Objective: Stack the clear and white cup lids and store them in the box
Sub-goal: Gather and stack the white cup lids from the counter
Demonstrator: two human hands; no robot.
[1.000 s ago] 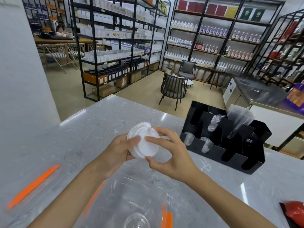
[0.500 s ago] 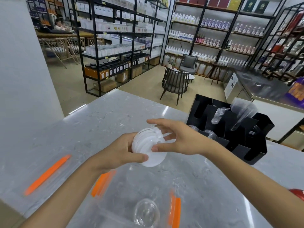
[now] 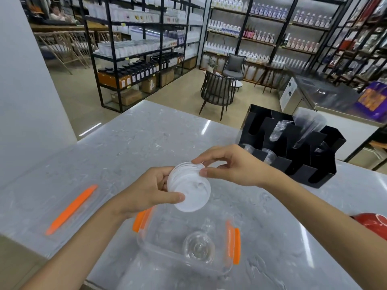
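Note:
A stack of white cup lids [image 3: 189, 188] is held tilted above the marble counter, its flat face turned toward me. My left hand [image 3: 146, 190] grips the stack from the left, thumb across its lower edge. My right hand [image 3: 232, 166] pinches the stack's upper rim with fingertips. Below them stands a clear plastic box [image 3: 165, 254] with orange clips. A stack of clear lids [image 3: 198, 246] sits inside it, right of the middle.
The box's clear lid with an orange clip [image 3: 71, 208] lies on the counter at left. A black cup organizer [image 3: 293, 151] with clear cups stands at back right. A red object [image 3: 372, 223] shows at the right edge. Shelving and chairs fill the room beyond.
The white stack has dropped lower and nearer the box. My right hand shifted from its side to its top rim. My view tilted down, showing more of the box.

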